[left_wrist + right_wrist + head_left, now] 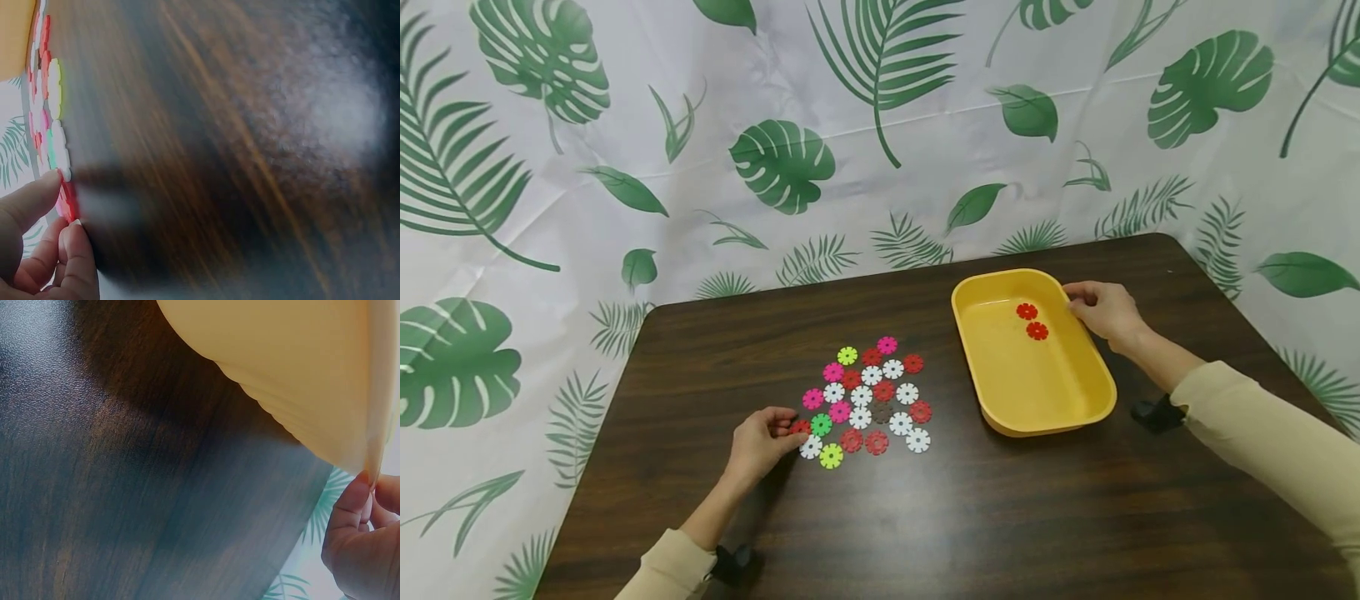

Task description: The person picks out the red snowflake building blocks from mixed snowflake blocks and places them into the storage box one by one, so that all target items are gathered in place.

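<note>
My left hand [762,444] is at the near left edge of a group of flat, notched plastic discs. Its thumb and fingertips pinch a red disc [70,203], partly covered by the fingers. Right beside it lie a white disc [811,447] and a green disc [822,425]. To the right, a yellow plastic tub [1026,387] stands on the table with two red discs [1037,332] on its floor toward the far end. At the tub's far right side, my right hand [1105,310] pinches the rim between thumb and fingers.
Several more discs in pink, white, red, yellow and brown, such as a brown disc [882,412], lie flat left of the tub. All rest on a dark wood table [970,517]. A leaf-patterned cloth [917,192] hangs behind its far edge.
</note>
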`<state>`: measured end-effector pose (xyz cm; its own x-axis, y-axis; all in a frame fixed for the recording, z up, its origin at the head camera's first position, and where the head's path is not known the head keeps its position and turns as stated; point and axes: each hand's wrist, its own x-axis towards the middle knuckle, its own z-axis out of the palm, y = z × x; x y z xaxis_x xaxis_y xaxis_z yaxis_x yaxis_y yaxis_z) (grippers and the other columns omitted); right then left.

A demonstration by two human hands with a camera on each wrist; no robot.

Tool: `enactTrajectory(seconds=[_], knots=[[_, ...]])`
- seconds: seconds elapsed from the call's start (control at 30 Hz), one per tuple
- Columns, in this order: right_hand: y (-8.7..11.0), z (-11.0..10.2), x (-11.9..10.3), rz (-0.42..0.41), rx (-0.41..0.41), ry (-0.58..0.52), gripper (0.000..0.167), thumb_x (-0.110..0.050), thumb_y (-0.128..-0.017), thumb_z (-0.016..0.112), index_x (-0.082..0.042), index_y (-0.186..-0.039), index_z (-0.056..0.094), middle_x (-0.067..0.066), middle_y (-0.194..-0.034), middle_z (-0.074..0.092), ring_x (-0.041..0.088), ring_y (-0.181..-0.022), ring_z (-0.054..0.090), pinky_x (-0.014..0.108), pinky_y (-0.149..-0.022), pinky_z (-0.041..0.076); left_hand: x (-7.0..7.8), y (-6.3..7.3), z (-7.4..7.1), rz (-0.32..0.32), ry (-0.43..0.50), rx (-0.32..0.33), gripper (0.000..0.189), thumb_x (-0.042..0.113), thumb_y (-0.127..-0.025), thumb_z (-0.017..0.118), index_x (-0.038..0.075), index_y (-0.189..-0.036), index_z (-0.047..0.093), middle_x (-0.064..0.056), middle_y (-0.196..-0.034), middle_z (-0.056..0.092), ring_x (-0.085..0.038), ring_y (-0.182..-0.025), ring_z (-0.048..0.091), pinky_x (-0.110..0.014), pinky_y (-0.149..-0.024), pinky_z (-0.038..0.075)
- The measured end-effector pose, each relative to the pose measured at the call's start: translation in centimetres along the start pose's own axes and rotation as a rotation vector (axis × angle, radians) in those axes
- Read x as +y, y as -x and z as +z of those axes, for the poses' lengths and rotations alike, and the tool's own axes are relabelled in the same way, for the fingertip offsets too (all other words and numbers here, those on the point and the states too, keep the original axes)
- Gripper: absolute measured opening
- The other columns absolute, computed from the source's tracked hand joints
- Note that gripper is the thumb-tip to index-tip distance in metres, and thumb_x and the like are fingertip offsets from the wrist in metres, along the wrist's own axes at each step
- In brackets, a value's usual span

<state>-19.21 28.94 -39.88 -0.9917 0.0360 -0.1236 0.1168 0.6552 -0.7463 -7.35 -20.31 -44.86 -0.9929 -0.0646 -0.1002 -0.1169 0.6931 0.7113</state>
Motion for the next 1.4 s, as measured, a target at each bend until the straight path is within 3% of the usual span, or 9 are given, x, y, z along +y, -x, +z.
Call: enactTrajectory(seconds=[0.33,0.73,1.4], knots=[[0.08,-0.21,0.00,0.009,-0.005,-0.011,0.041,-0.001,-0.107,0.050,0.017,-0.143,0.047,0.028,-0.111,0.055,0.033,-0.092,0.059,0.009,-0.062,0.048,0.46,-0.16,-0.23,0.016,-0.023,-0.002,0.026,0.006,-0.085,0.085,-0.007,-0.105,0.073,-0.013,-0.090,0.070,-0.018,-0.080,0.063,-0.020,-0.065,0.050],[0.03,-0.37,-0.21,0.002,-0.006,-0.015,0.041,-0.001,-0.107,0.050,0.017,-0.143,0.048,0.028,-0.110,0.055,0.034,-0.092,0.059,0.009,-0.062,0.049,0.70,0.00,-0.05,0.033,-0.059,0.019,0.025,0.005,-0.085,0.085,-0.003,-0.105,0.073,-0.012,-0.092,0.071,-0.020,-0.082,0.065,-0.024,-0.070,0.054],[-0.09,-0.54,-0.58,0.013,-0.020,-0.025,0.040,0.000,-0.106,0.050,0.017,-0.142,0.048,0.029,-0.110,0.055,0.032,-0.090,0.059,0.009,-0.062,0.049,1.00,0.11,-0.43,0.055,-0.012,0.027,0.020,-0.001,-0.085,0.083,-0.003,-0.104,0.076,-0.014,-0.093,0.075,-0.020,-0.078,0.066,-0.017,-0.063,0.051]])
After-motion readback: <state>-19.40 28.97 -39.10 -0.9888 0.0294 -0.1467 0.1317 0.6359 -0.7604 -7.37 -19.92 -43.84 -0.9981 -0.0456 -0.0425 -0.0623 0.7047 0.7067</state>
